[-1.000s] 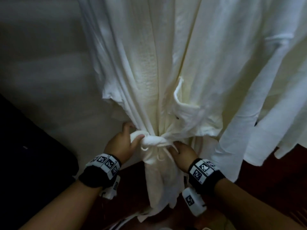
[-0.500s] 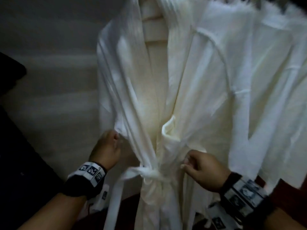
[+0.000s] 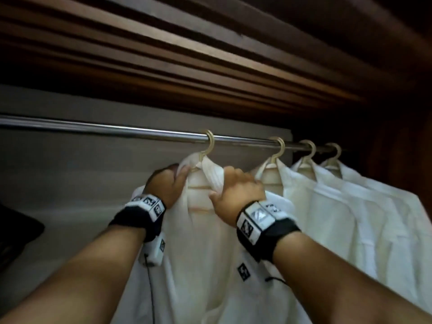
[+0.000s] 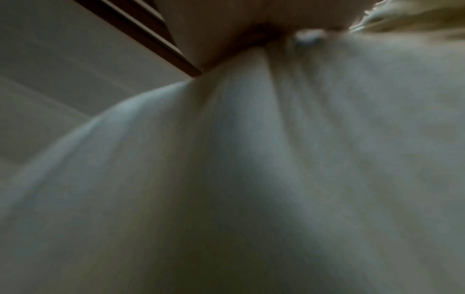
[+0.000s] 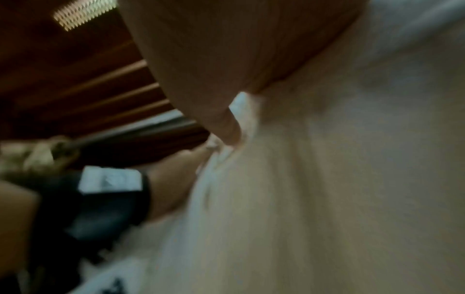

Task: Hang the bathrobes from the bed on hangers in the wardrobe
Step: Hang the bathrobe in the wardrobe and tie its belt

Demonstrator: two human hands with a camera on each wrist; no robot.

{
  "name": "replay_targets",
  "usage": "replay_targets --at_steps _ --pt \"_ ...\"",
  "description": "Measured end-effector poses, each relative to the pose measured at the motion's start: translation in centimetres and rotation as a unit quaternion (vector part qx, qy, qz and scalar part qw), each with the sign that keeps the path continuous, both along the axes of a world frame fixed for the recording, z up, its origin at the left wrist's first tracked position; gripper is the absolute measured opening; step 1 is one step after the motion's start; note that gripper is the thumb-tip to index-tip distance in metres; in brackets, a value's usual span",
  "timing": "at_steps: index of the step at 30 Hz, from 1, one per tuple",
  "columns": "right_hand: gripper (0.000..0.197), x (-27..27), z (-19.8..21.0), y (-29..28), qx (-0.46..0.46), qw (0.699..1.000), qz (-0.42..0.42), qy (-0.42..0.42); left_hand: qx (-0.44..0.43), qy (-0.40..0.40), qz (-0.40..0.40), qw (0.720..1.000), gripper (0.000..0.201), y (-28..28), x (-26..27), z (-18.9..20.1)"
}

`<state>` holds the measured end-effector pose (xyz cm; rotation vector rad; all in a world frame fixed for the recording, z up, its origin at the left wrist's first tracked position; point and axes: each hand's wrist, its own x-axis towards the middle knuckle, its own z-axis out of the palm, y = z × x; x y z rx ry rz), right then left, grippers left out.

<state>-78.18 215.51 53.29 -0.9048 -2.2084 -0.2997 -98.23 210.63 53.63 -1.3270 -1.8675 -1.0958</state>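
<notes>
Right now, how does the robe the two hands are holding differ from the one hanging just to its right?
The held robe has its collar gripped on both sides by the left hand and the right hand; the neighbouring robe hangs untouched. The held robe sits apart on the rail; the neighbouring robe hangs close to two more. Both are pale and hang on light hooked hangers.

- my left wrist cam is basically all blurry white bathrobe (image 4: 251, 179), fingers not visible
- right wrist view is smeared too, can't make out my grip
- from the head cam, my fingertips are buried in the collar (image 3: 210, 170)
- robe hems get cut off at the bottom edge
</notes>
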Motion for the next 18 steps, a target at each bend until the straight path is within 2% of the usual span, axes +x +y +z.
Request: replay_targets --at_steps 2,4,6,8,11,14,16,18 --pt "0.051 0.0 -0.4 0.9 0.05 0.998 -0.016 0.018 0.017 0.019 0.002 1.0 0.079 -0.5 -0.3 -0.4" --pt "0.042 0.0 0.3 1.4 0.049 0.998 -0.003 0.043 0.02 0.025 -0.006 0.999 0.074 -0.7 -0.5 0.0" --pt "0.04 -0.3 1.4 2.1 0.004 0.999 0.009 0.042 0.009 0.005 -0.024 1.0 0.071 -0.8 -0.9 0.4" --pt "0.048 -0.5 2.7 2.8 -0.064 0.997 0.003 0.039 0.012 -0.014 -0.059 0.998 0.062 -0.8 -1.6 0.5" --pt "0.06 -1.3 4.9 3.8 -0.151 0.985 -0.006 0.08 0.039 -0.026 -0.105 0.993 0.059 -0.7 -2.0 0.6" --pt "0.064 -3.2 6.4 4.4 -0.197 0.977 -0.017 0.081 0.061 -0.025 -0.126 0.99 0.059 -0.7 -1.6 -0.4" --pt "0.057 -4.3 6.8 4.6 -0.21 0.976 -0.012 0.055 0.073 -0.057 -0.158 0.983 0.064 -1.1 -1.8 -1.7" --pt "0.058 -4.5 6.7 4.8 -0.218 0.975 0.026 0.037 0.079 -0.106 -0.184 0.974 0.055 -1.7 -2.2 -2.7"
